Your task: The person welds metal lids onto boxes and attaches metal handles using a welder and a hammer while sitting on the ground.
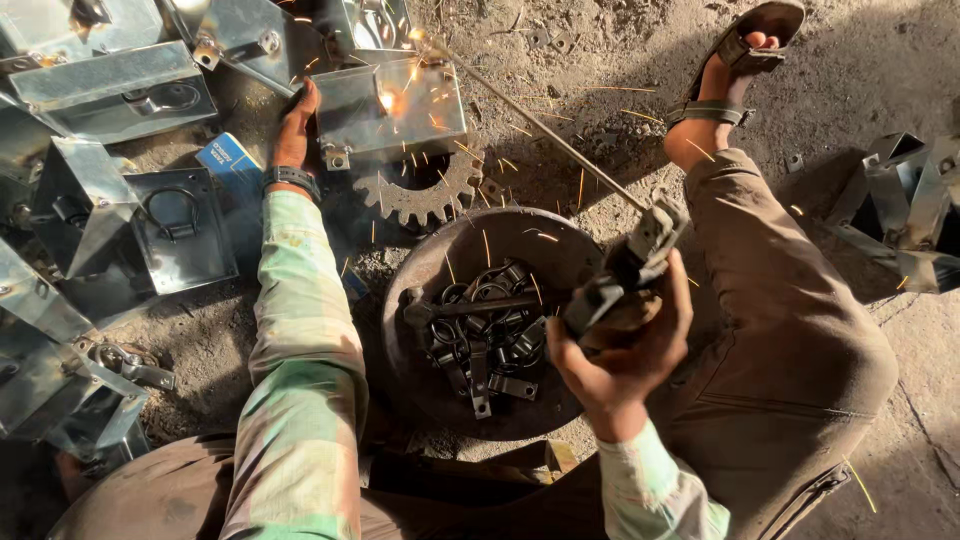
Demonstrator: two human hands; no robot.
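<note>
My right hand grips a welding electrode holder. Its long thin rod reaches up and left to a shiny metal box, where sparks fly at the tip. My left hand rests against the left edge of that box, with a dark watch on the wrist. Under the box lies a rusty gear wheel.
A round metal pan between my knees holds a hammer and several dark clamps. Several finished metal boxes with handles pile up at the left. More metal parts lie at the right. My sandalled foot rests on the dirt floor.
</note>
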